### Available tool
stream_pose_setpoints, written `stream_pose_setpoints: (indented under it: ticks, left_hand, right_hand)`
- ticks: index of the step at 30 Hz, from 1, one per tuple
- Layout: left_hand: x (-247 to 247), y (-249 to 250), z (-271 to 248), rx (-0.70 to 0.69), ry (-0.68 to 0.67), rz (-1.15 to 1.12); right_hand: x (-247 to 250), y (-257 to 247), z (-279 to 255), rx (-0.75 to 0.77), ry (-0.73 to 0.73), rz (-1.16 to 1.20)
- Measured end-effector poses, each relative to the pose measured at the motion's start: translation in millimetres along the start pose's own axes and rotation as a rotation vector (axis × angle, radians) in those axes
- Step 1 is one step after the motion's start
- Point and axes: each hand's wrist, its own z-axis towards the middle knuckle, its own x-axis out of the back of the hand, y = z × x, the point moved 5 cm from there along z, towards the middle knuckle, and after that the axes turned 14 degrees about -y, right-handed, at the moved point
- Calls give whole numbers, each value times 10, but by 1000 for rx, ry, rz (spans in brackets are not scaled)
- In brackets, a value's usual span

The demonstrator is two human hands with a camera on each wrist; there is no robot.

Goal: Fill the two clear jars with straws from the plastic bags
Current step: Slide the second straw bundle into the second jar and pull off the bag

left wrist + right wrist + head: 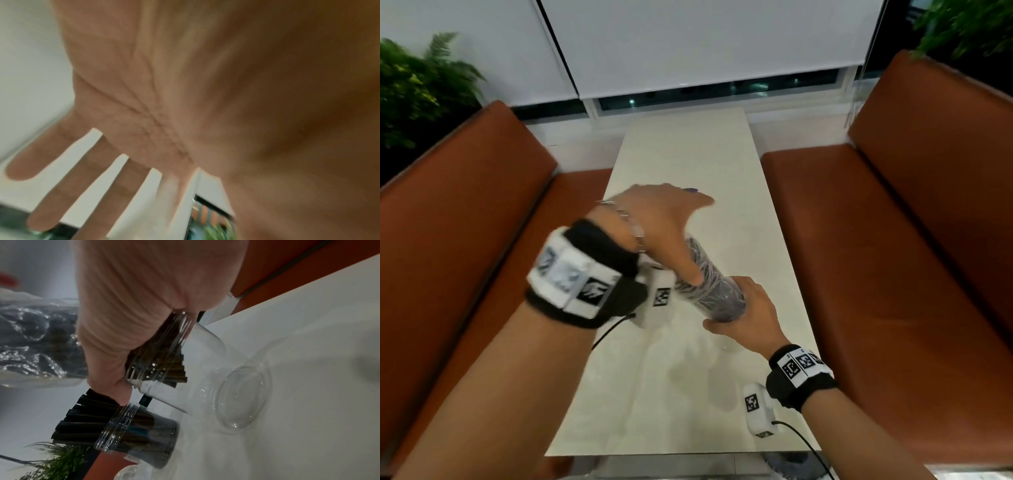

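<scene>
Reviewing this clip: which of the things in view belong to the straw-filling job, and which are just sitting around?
Part of the job:
- plastic bag of dark straws, under the open left hand
- clear jar, its mouth in the right hand
- second jar, already holding straws

Just around:
- white table
- orange bench seats
- green plants
- window blind

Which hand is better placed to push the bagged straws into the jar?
Likely the left hand: it is open over the straw bag, while the right hand grips the clear jar at its neck.
</scene>
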Motion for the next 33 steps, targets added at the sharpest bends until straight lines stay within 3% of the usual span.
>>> stream_pose_setpoints:
  ticks: [4, 8, 11, 13, 18, 26, 29, 33]
  left_hand:
    - [-338, -581, -180, -43, 90, -320]
    - [-646, -662, -13, -96, 425, -563]
    - [-510, -527, -15, -137, 696, -668]
    - [-393, -399, -22, -167, 783, -684]
    - [-147, -150, 8, -283, 767, -747]
    - [104, 81, -4, -306, 830, -752]
    - [153, 141, -74, -298, 785, -739]
    - [313, -127, -345, -275, 929, -901]
  right_hand:
    - [-9, -1, -10, 11, 5, 11]
    - [-17, 9, -8, 10, -4, 34]
    - [-14, 21, -5, -45, -65, 118]
    - [-13, 28, -8, -75, -89, 146]
    - [-20, 55, -60, -90, -88, 182]
    - [-25, 90, -163, -117, -10, 207]
    - [-41, 104, -170, -134, 1, 207]
    - [-34, 78, -156, -176, -3, 223]
